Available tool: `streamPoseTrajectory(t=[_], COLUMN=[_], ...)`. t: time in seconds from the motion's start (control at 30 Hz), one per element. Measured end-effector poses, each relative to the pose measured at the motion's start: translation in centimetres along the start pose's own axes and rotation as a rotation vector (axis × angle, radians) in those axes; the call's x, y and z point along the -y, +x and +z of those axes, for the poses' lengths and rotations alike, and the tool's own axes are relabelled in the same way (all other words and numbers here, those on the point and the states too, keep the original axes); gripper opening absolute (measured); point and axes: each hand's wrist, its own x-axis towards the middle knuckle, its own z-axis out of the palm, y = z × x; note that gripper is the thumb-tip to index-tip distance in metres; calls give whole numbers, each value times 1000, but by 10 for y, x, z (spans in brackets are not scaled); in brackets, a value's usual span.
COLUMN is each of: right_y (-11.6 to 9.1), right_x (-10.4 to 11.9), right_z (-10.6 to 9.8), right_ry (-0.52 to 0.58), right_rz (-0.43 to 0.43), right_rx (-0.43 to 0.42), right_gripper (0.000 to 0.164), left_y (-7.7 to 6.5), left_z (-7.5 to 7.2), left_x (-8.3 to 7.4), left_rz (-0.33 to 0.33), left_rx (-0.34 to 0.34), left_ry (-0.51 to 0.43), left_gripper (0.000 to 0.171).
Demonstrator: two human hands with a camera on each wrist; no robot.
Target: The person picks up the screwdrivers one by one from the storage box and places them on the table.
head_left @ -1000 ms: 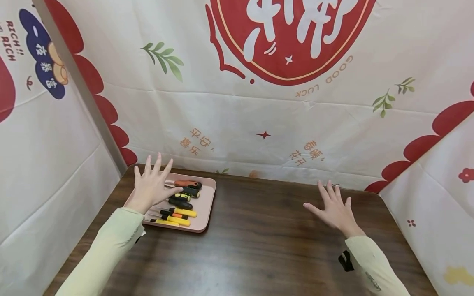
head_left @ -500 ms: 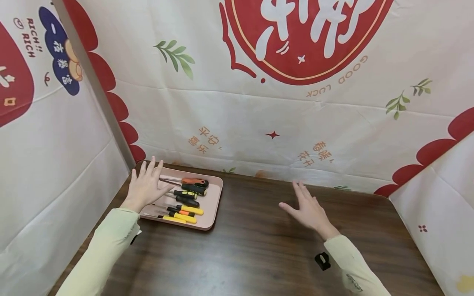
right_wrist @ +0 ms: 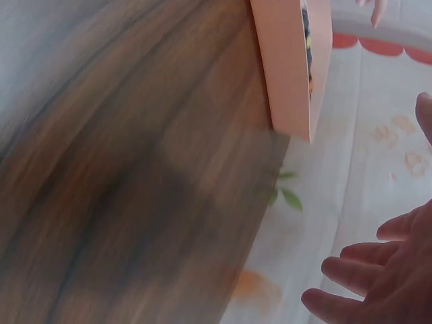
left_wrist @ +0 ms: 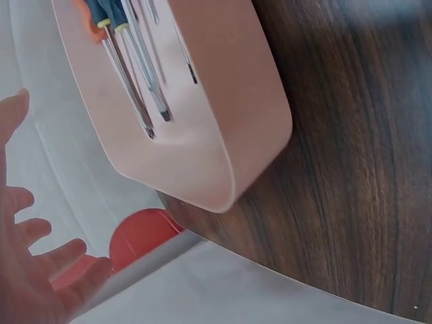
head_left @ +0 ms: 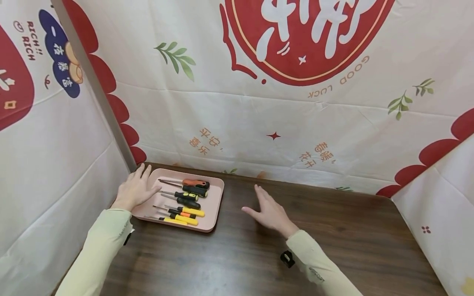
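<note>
A shallow pink tray (head_left: 212, 201) lies at the back left of the table, holding several screwdrivers (head_left: 190, 211) with yellow, black and orange handles, their shafts pointing left. My left hand (head_left: 132, 191) is at the tray's left end, fingers extended and thumb over its rim; it holds nothing. In the left wrist view the left hand (left_wrist: 40, 263) shows spread fingers apart from the tray wall (left_wrist: 236, 81). To the right of the tray, my right hand (head_left: 272, 211) hovers over the table with straight fingers and nothing in it. The right wrist view shows its fingers (right_wrist: 351, 270) loosely spread.
The dark wood table (head_left: 229, 255) runs back to a white printed cloth (head_left: 240, 127), which hangs close behind it. More cloth (head_left: 63, 172) walls off the left side, and another (head_left: 451, 205) the right. A black strap piece (head_left: 287, 259) sits by the right sleeve.
My right hand has moved left across the table toward the tray. My left hand has drawn back to the tray's left end, uncovering more of the screwdrivers. The head view has shifted slightly.
</note>
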Motion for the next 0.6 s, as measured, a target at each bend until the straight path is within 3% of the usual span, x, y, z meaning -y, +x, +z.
streamPoseTrajectory(t=[0.33, 0.6], right_y=[25, 44], right_x=[35, 45], right_z=[30, 51], right_ry=[165, 244], right_rz=[52, 95], right_rx=[46, 112], right_gripper=[87, 86], left_y=[5, 8], left_z=[3, 12], left_x=[10, 14], left_rz=[-7, -55], left_rx=[31, 56], left_ry=[-3, -13], left_gripper=[77, 63])
